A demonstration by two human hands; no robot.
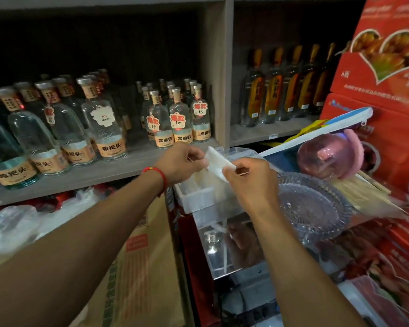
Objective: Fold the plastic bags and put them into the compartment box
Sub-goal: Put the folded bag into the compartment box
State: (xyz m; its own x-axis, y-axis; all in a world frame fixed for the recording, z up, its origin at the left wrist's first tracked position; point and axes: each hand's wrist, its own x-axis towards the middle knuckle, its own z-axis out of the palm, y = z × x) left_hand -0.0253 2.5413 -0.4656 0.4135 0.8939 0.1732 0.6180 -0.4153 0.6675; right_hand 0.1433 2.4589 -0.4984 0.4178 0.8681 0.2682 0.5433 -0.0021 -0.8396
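Both hands pinch the folded bag (219, 165): left hand (182, 164) at its 9 o'clock edge, right hand (248, 178) at 4 o'clock, right above the box (196, 197). Loosening either pinch would probably let the slick fold spring open. The glass dish (312, 204) at 3 o'clock risks a knock.

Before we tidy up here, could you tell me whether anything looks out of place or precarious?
Yes: the glass plate lies tilted on red cartons beside the box, not flat. Both hands, left and right, hold the folded bag over the box, as expected.
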